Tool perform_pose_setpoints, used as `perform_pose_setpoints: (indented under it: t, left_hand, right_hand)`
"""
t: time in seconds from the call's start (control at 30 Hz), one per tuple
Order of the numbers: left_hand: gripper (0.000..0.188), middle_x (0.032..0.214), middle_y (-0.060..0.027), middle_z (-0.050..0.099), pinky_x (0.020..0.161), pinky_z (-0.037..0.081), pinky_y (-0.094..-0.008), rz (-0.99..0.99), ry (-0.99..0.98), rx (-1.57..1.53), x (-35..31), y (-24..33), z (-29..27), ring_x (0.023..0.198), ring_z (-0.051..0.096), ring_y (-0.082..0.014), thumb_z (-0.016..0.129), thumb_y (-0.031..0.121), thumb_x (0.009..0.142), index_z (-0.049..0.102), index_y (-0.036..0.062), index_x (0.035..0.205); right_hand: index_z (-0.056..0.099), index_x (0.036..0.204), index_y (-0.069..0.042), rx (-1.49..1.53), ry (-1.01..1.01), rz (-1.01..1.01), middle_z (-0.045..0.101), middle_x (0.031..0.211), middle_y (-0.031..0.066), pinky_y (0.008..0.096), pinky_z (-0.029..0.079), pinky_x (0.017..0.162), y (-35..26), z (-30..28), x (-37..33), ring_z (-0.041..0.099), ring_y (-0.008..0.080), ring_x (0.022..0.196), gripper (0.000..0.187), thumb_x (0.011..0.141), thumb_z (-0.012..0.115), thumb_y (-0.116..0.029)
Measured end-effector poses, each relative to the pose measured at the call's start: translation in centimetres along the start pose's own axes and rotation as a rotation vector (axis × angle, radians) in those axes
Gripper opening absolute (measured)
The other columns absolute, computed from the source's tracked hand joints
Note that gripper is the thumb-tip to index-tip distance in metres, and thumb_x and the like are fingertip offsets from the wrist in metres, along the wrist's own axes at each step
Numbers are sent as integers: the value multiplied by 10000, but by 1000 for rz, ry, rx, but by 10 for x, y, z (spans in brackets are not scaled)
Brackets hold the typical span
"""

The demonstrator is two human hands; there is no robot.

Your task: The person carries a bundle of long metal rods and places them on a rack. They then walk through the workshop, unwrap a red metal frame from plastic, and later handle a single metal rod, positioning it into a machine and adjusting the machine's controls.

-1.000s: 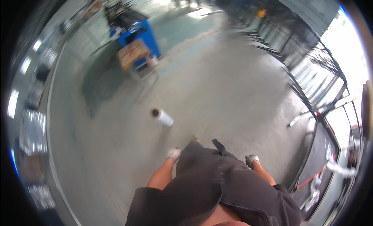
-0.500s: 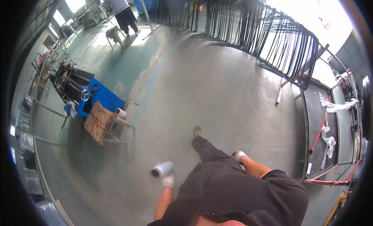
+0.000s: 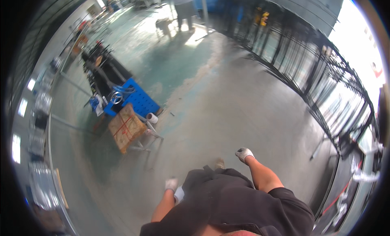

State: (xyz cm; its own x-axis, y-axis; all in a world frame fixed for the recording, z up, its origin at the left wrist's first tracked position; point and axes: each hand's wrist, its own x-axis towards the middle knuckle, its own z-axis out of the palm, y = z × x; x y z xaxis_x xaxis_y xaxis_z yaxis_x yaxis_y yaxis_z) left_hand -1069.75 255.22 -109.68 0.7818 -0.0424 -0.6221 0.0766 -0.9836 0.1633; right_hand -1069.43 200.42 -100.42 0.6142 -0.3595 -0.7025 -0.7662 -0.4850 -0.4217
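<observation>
Roll (image 3: pixel 179 194), pale and mostly hidden, sits near left by my left wrist; I'd judge it firm, slick, best cupped mid-length. Whether my left hand (image 3: pixel 171 183) grips it, I can't tell. My right hand (image 3: pixel 243 154) is loosely fisted. Right, a dark cart (image 3: pixel 346 165) bears crumpled film (image 3: pixel 365 176).

Grey-green floor (image 3: pixel 243 102); stool (image 3: pixel 125 128) on it

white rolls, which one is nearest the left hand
The roll partly hidden by dark clothing, beside the left hand; the other roll is farther off, by the blue panel.
</observation>
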Motion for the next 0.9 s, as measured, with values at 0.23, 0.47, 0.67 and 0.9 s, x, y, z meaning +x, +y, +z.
perform_pose_setpoints:
  t: [0.23, 0.47, 0.67, 0.9]
  left_hand:
    - [390, 1152, -204, 843, 1022, 609, -479, -36, 39, -598, 63, 143, -123, 1121, 797, -405, 679, 294, 968, 833, 50, 1230]
    - [421, 1239, -234, 829, 1100, 578, -460, 8, -35, -708, 197, 190, -218, 1230, 770, -408, 684, 322, 952, 838, 60, 1242]
    - [461, 1279, -250, 813, 1106, 578, -472, 111, -59, -363, 348, 145, -300, 1260, 756, -413, 670, 348, 952, 833, 61, 1275]
    - [384, 1248, -263, 808, 1030, 624, -499, 39, 89, -434, 440, 108, -367, 1199, 779, -422, 663, 264, 937, 845, 75, 1216]
  right_hand:
    - [812, 1303, -22, -17, 2, -266, 851, 1189, 165, 420, 610, 996, -119, -31, 63, 803, 293, 1091, 468, 1021, 752, -391]
    - [796, 1393, -79, -334, -102, 78, 748, 1471, 207, 450, 553, 1173, -62, -44, 147, 698, 395, 1391, 596, 1006, 662, -512]
    - [757, 1347, -37, -127, -12, 383, 707, 1120, 130, 405, 491, 818, -90, -81, 197, 643, 265, 978, 446, 999, 692, -307]
    - [802, 1314, 29, 204, 138, 208, 852, 1192, 197, 420, 628, 928, -269, -85, 245, 818, 313, 1081, 473, 970, 770, -295]
